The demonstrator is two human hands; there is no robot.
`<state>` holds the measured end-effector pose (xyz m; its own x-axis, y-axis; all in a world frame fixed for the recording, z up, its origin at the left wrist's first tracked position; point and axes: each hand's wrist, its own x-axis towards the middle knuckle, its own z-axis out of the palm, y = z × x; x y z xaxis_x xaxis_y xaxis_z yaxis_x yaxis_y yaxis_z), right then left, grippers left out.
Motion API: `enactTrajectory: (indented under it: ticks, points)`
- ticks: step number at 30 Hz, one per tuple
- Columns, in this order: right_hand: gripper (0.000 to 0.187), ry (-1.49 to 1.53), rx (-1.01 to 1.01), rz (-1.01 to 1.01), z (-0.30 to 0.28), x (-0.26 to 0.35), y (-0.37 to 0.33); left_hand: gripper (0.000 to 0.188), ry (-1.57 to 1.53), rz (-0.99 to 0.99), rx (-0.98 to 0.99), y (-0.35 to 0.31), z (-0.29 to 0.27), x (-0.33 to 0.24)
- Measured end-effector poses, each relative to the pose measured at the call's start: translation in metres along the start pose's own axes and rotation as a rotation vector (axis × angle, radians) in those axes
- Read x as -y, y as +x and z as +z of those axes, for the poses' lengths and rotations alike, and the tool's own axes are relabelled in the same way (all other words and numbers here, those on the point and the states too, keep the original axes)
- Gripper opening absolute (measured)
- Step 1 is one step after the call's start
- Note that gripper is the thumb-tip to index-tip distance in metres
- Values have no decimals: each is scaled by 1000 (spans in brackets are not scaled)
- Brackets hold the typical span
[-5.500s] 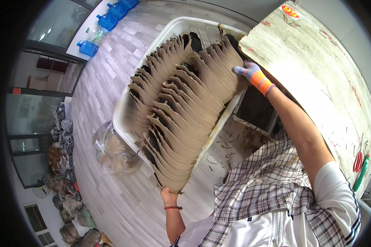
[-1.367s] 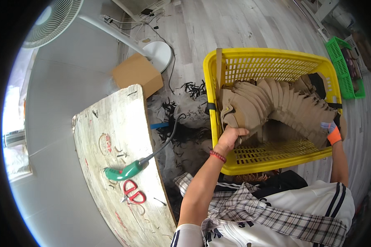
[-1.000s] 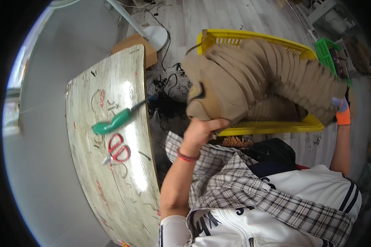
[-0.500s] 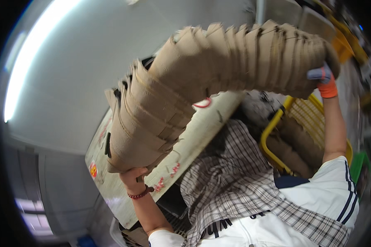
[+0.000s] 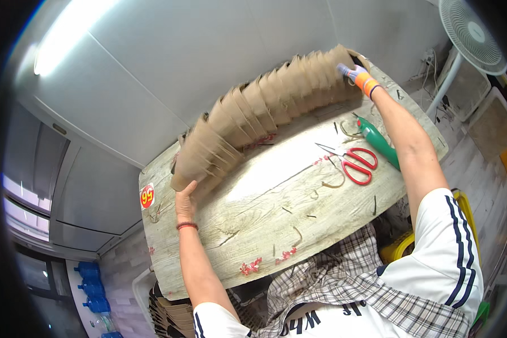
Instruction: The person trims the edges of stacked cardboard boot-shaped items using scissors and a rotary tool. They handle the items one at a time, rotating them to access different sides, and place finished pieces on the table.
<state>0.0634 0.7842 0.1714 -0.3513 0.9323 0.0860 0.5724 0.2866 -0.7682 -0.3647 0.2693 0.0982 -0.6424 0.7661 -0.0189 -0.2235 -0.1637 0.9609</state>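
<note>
A long, curved stack (image 5: 265,104) of tan, overlapping flat pcs, w/ dark bits showing along its upper edge, is held over the far side of the counter (image 5: 253,211), approx. 9 to 1 o'clock; whether the counter is touched can't be told. A red/yellow sticker (image 5: 147,196) w/ digits is stuck at 9 o'clock; dark lettering is part-seen on the white top (image 5: 422,253), 6 o'clock. The 9 o'clock end is gripped by the bare L hand (image 5: 185,201), thumb on the near face, other fingers hidden; the 1 o'clock end is clasped by the gloved R hand (image 5: 357,78), fingers bent, exact gap blurred.
</note>
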Motion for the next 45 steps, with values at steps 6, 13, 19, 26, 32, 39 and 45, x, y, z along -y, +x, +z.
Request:
enactTrajectory:
  ticks: [6,13,19,26,32,39,45]
  points:
    - [105,-167,-432,275,41,31,11,55,-7,29,-91,16,18,6]
    - [81,-355,-194,-154,3,-92,-176,56,-146,43,-110,12,9,30]
    - [64,-610,-201,-122,-2,-93,-282,48,200,306,-207,-4,29,12]
    - [59,-722,-93,33,11,-77,-255,36,714,608,-291,-47,25,15]
    - [68,-678,-45,90,18,-88,-229,36,352,525,-452,-63,12,-5]
    - [70,-528,36,90,9,-91,-210,44,139,356,-247,-102,-23,-32]
    - [51,-90,68,70,-8,-121,-219,49,-514,267,-424,-167,-39,-22]
